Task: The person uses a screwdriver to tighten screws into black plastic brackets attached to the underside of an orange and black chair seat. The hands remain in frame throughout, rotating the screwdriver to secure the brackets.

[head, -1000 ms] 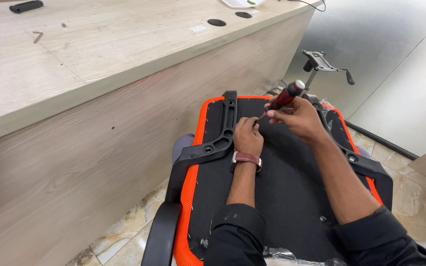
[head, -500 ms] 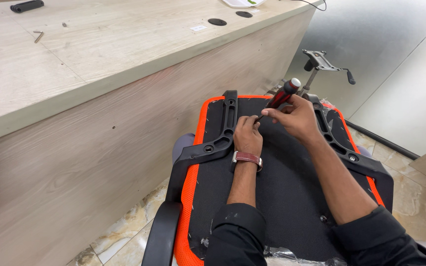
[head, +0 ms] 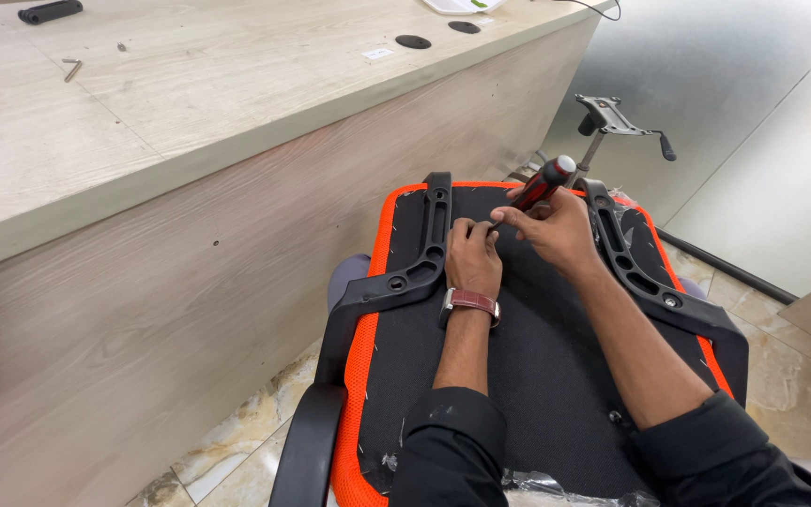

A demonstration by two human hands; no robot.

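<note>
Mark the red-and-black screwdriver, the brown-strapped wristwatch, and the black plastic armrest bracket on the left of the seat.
red-and-black screwdriver (head: pixel 539 185), head view, on the handle above the right hand.
brown-strapped wristwatch (head: pixel 470 301), head view, on the strap across the left wrist.
black plastic armrest bracket (head: pixel 436 218), head view, on its slotted upper bar.

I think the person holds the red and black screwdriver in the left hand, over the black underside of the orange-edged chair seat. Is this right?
Not quite. The red and black screwdriver is in the right hand, not the left. The left hand, with a brown-strapped watch on its wrist, rests beside the tip. The rest is right: both are over the black underside of the orange-edged chair seat, as the head view shows.
</note>
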